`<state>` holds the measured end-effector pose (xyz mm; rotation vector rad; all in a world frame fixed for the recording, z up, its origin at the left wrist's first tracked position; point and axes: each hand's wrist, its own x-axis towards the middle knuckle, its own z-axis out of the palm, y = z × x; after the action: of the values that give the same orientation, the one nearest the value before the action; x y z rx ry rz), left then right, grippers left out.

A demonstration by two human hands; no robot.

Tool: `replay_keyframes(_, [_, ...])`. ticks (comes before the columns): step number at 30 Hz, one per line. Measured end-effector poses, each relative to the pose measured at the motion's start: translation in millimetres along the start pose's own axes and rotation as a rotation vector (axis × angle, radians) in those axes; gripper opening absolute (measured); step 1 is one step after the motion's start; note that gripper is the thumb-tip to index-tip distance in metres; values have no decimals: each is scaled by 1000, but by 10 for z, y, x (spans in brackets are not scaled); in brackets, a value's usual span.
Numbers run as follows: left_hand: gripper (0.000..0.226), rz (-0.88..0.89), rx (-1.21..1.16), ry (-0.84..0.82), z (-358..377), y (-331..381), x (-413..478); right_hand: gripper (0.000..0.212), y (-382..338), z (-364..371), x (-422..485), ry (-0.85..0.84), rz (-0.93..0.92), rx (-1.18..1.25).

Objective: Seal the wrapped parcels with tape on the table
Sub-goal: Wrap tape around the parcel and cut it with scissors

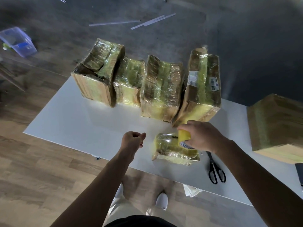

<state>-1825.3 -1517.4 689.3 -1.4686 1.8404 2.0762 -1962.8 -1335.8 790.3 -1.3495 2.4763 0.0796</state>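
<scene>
Right hand grip: the yellow tape roll (184,136) is grasped by the right hand (201,136), with the fingers wrapped over the top of it.
Tape roll spot: it's held on edge against the top of the small parcel (170,149), toward that parcel's right end. Some printed lettering can be seen on the roll, but it's too cut off to be read.
Left hand: the left hand (132,140) is clenched into a loose fist just left of the small parcel, thumb tucked against the forefinger. Nothing can be made out in it.
Small parcel: it's laid flat near the front edge of the white table (73,118), wrapped in shiny, pretty wrinkled clear film.
Scissors: the black scissors (215,171) are laid just right of the small parcel, handles toward the person, blade tips hidden under the right wrist.
Back row: four bigger film-wrapped parcels are lined up along the far side. These are the far-left parcel (95,76), the second parcel (129,82), the third parcel (160,89) and the labelled parcel (201,86), all packed close together.
Right end: a brown box (277,125) is parked there, apart from the row.
Floor: a clear plastic bin (18,41) and some pale strips (154,20) can be seen beyond the table.
</scene>
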Motion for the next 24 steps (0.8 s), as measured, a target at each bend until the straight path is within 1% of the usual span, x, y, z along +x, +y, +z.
replay_keyframes(4, [21,-40,-38,-6,43,-124,68,50,-77,14,30,-12,9,-44])
replay_keyframes(9, [16,-75,-71,-32,86,-184,183,50,-83,13,67,-24,17,-54])
replay_keyframes(16, [17,-208,-127,-78,214,-392,277,49,-96,108,97,-28,16,-72])
replay_keyframes(20, [15,-248,-144,-136,314,-462,309,50,-93,134,81,-21,4,-57])
replay_keyframes(24, [27,-322,-191,-148,428,-476,284,55,-83,158,67,3,-7,-35])
